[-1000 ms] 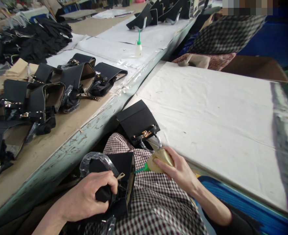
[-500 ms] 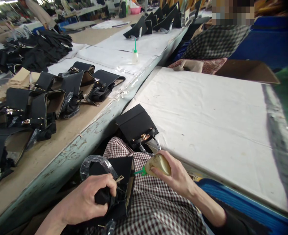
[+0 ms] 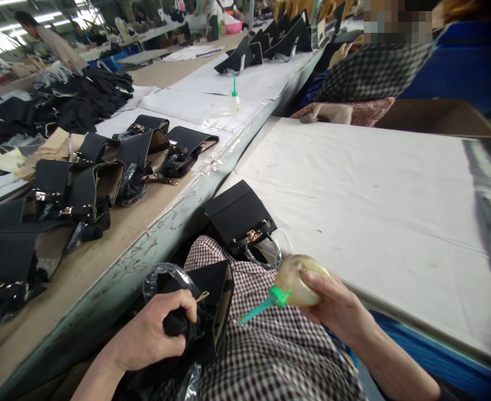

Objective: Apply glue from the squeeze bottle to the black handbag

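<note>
Left hand: the left hand (image 3: 153, 334) is closed around the dark folded part of a small black handbag (image 3: 206, 312) that sits on the person's lap, fingers curled tight over it.
Handbag in hand: it stands open-side up on the checked apron (image 3: 266, 356), its tan inner edge facing the right hand; a clear plastic-wrapped handle (image 3: 166, 275) loops up behind the knuckles.
Right hand: the right hand (image 3: 337, 312) grips a squeezable glue bottle (image 3: 302, 275), yellowish and rounded, with the palm wrapped over its back end.
Bottle tip: the green nozzle (image 3: 262, 306) points down and left towards the bag's open edge, close to it but apart from it.
Second bag: another black handbag (image 3: 239, 214) with gold hardware leans at the table's corner, just beyond the lap.
Right table: a white-covered table (image 3: 374, 195) stretches out ahead of the right hand.
Left bench: a worn bench (image 3: 116, 262) carries a row of unfinished black bags (image 3: 103, 172), open and lying on their sides.
Further off: a second glue bottle (image 3: 234, 100) with a green tip stands upright on the bench's white sheet.
Neighbour: a person in a checked garment (image 3: 371, 69) sits beyond the white table.
</note>
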The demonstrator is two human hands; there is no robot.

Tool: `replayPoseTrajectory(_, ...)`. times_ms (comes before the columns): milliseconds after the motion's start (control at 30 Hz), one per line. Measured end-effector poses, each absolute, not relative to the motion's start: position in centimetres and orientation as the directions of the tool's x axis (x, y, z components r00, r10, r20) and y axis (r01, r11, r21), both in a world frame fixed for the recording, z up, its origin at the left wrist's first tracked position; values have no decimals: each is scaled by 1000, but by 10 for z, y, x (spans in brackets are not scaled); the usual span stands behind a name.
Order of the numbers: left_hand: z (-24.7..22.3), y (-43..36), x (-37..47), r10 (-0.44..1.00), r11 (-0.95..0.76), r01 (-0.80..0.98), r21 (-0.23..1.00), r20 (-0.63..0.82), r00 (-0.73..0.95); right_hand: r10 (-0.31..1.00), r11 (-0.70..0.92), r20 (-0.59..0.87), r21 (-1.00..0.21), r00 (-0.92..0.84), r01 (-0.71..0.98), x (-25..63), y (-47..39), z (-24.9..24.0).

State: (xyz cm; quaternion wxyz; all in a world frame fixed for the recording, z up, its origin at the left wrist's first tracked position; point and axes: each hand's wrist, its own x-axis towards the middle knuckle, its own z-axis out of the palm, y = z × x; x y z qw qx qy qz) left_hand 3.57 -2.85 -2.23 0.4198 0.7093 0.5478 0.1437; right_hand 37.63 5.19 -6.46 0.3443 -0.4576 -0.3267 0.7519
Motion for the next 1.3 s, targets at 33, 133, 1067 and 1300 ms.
replayPoseTrajectory(33,-23,-30,35,900,-43,649,759,-253,356,809,-555,-458,-803,-370,-219,374,48,-61)
replayPoseTrajectory(133,-27,-36,32,914,-46,635,771,-224,338,791,-533,-423,-832,-442,-157,369,37,-54)
replayPoseTrajectory(1067,-24,-38,37,917,55,647,760,-294,268,960,-260,-223,-936,-173,-239,374,35,-34)
replayPoseTrajectory(1300,-4,-29,25,977,203,634,746,-108,-185,845,-432,-442,-230,-302,-872,374,50,-43)
